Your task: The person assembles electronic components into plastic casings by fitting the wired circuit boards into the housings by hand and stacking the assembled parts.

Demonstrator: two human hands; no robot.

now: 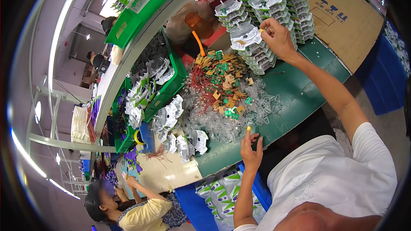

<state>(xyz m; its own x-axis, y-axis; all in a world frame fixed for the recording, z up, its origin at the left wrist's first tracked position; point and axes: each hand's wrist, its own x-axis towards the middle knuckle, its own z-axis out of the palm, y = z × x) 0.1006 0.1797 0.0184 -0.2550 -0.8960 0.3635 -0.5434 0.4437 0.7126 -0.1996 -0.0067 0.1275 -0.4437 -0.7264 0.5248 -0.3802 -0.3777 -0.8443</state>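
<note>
At the far side of the bench, my right hand (pixel 278 38) has its fingers curled in at the edge of a white plastic housing (pixel 245 37) on top of a stack. Yellow covers one of its fingertips. My left hand (pixel 251 150) hovers at the bench's near edge, fingers apart and holding nothing, with a yellow cover on one fingertip. Just beyond it spread many clear plastic pieces (pixel 222 129). A heap of small brown and green circuit boards (pixel 231 79) with thin red wires (pixel 199 86) lies behind them.
Taller stacks of white housings (pixel 274 1) rise behind. Green crates (pixel 173 55) of housings stand left, beside loose housings (pixel 185 149). A cardboard sheet (pixel 342 21) covers the right end. Below sits a blue bin (pixel 188 203) with bagged parts. A co-worker (pixel 145 211) works at lower left.
</note>
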